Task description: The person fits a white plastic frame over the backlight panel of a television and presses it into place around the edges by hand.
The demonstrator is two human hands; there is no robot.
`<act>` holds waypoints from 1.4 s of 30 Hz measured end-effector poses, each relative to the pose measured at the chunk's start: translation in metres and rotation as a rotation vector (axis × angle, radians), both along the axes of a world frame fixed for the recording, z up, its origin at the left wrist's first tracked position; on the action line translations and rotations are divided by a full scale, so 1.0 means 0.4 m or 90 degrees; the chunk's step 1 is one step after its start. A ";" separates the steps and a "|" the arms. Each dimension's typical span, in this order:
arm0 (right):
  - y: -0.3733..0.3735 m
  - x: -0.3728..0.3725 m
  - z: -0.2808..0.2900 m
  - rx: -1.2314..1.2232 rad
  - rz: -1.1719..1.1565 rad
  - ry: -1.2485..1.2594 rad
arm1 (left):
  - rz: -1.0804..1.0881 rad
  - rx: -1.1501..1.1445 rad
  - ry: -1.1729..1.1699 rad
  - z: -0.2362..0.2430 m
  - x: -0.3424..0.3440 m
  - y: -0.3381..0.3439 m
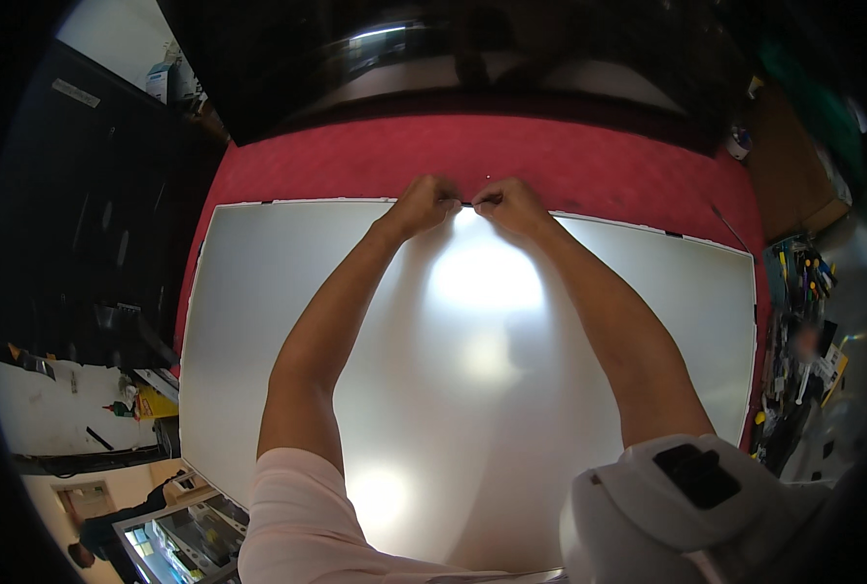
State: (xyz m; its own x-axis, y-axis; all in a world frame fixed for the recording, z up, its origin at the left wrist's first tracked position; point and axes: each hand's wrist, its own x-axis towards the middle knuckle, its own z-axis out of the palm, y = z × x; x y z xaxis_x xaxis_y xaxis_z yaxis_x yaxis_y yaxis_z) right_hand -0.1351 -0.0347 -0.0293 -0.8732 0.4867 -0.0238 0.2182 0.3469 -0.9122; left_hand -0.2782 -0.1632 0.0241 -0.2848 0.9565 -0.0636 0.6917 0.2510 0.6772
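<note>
A large white translucent sheet [268,292] in a thin white frame lies before me, glossy with bright reflections. Both my arms stretch over it to the middle of its far edge. There my left hand [427,205] and my right hand [509,205] face each other a short gap apart, each with thumb and fingers pinched together. Between the two sets of fingertips shows a small black strip [467,203] at the frame's edge, and both hands pinch at it. Its ends are hidden by the fingers. A similar dark piece [675,234] sits along the edge farther right.
Red cloth [375,156] covers the table under the sheet. A big dark glossy screen [472,78] stands beyond it. Another black panel [73,204] is at the left. Tools and loose items [803,282] crowd the right side, near a cardboard box [793,175]. A person [112,530] is at the lower left.
</note>
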 end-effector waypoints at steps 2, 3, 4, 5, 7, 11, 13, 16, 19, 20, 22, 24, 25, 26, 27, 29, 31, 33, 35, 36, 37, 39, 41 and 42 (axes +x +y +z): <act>-0.003 -0.004 0.000 0.008 0.001 -0.006 | 0.021 -0.026 -0.050 -0.014 -0.011 -0.010; -0.001 -0.009 0.000 0.026 0.003 -0.007 | 0.031 -0.037 -0.074 -0.025 -0.017 -0.014; 0.000 -0.012 0.000 0.044 0.005 -0.009 | 0.032 -0.022 -0.087 -0.037 -0.022 -0.017; 0.000 -0.014 0.000 0.047 0.002 -0.012 | 0.033 -0.007 -0.100 -0.049 -0.024 -0.018; -0.001 -0.018 -0.010 0.047 -0.005 -0.016 | 0.035 0.002 -0.112 -0.057 -0.028 -0.020; 0.002 -0.021 -0.009 0.036 0.008 -0.023 | 0.045 -0.019 -0.114 -0.068 -0.037 -0.009; 0.002 -0.022 -0.011 0.027 0.004 -0.031 | 0.048 -0.029 -0.098 -0.068 -0.036 -0.005; 0.001 -0.023 -0.013 0.015 -0.005 -0.046 | 0.051 -0.031 -0.060 -0.052 -0.022 0.000; 0.006 -0.028 -0.022 -0.006 -0.001 -0.053 | 0.052 -0.018 -0.039 -0.038 -0.005 -0.003; 0.009 -0.028 -0.027 -0.009 -0.003 -0.047 | 0.049 -0.009 -0.029 -0.036 -0.003 -0.003; 0.010 -0.028 -0.034 -0.017 -0.008 -0.035 | 0.037 0.004 0.006 -0.040 -0.003 -0.002; 0.015 -0.032 -0.037 -0.021 0.001 -0.040 | 0.020 0.012 0.057 -0.039 -0.004 0.004; 0.016 -0.033 -0.037 -0.023 0.005 -0.042 | 0.016 0.015 0.080 -0.039 0.002 0.006; 0.017 -0.031 -0.039 -0.023 0.005 -0.046 | 0.012 0.019 0.103 -0.039 0.009 0.009; 0.016 -0.031 -0.036 -0.023 0.005 -0.047 | 0.009 0.022 0.128 -0.036 0.014 0.006; 0.012 -0.033 -0.033 -0.031 0.000 -0.049 | -0.038 0.124 0.220 -0.064 0.015 -0.003; 0.013 -0.031 -0.032 -0.042 -0.016 -0.054 | -0.062 0.205 0.294 -0.087 0.026 -0.010; 0.000 -0.029 -0.013 -0.020 -0.032 -0.063 | -0.060 0.253 0.356 -0.105 0.030 -0.025; -0.010 -0.034 -0.015 -0.020 -0.028 -0.060 | -0.047 0.255 0.359 -0.118 0.026 -0.032; -0.001 -0.034 -0.021 -0.027 -0.022 -0.052 | -0.042 0.260 0.360 -0.117 0.030 -0.026; 0.008 -0.033 -0.028 -0.033 -0.015 -0.044 | -0.040 0.264 0.351 -0.115 0.033 -0.021; 0.013 -0.032 -0.030 -0.024 -0.015 -0.076 | -0.034 0.269 0.334 -0.112 0.034 -0.018; 0.008 -0.036 -0.021 -0.017 -0.008 -0.090 | -0.021 0.275 0.317 -0.109 0.032 -0.022; 0.010 -0.036 -0.021 -0.013 -0.003 -0.091 | -0.015 0.279 0.306 -0.108 0.034 -0.021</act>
State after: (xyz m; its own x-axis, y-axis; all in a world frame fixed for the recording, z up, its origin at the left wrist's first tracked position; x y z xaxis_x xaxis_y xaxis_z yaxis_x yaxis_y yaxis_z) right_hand -0.1494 -0.0307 -0.0377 -0.8579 0.4891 -0.1575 0.3479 0.3272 -0.8786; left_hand -0.2644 -0.1718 -0.0191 -0.1626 0.8713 0.4631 0.9453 0.0029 0.3263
